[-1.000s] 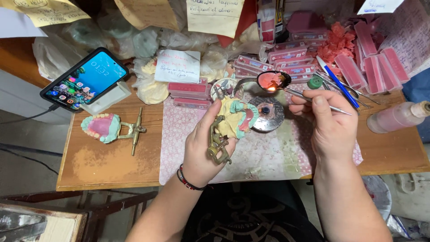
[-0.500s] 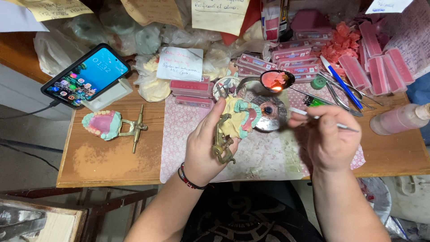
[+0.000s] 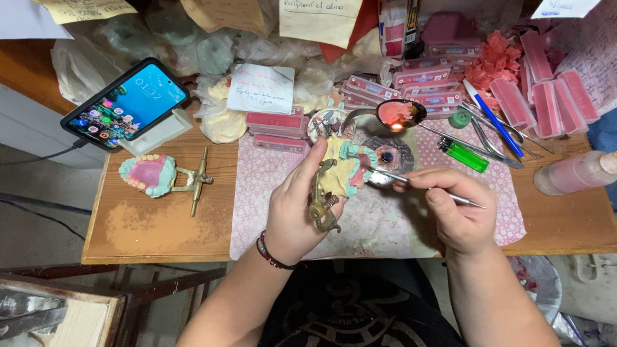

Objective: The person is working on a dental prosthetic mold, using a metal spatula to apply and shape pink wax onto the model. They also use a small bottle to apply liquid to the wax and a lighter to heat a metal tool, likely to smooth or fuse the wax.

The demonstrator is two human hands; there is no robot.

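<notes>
A: Layout?
B: Wooden bench (image 3: 160,225), patterned mat (image 3: 398,225) centre frame. Phone (image 3: 125,103) upper left.
A: Hands?
B: Left hand (image 3: 295,205) clamps a brass articulator with dental cast (image 3: 337,180), centre frame. Right hand (image 3: 459,212) pinches a thin metal instrument (image 3: 418,183), tip at the cast. Green lighter (image 3: 464,155) right of centre.

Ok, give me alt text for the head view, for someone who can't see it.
The left hand holds a dental cast on a brass articulator above a patterned mat, while the right hand puts a thin metal tool to it. Behind sit a spoon of pink wax, a green lighter and a propped phone.
</notes>
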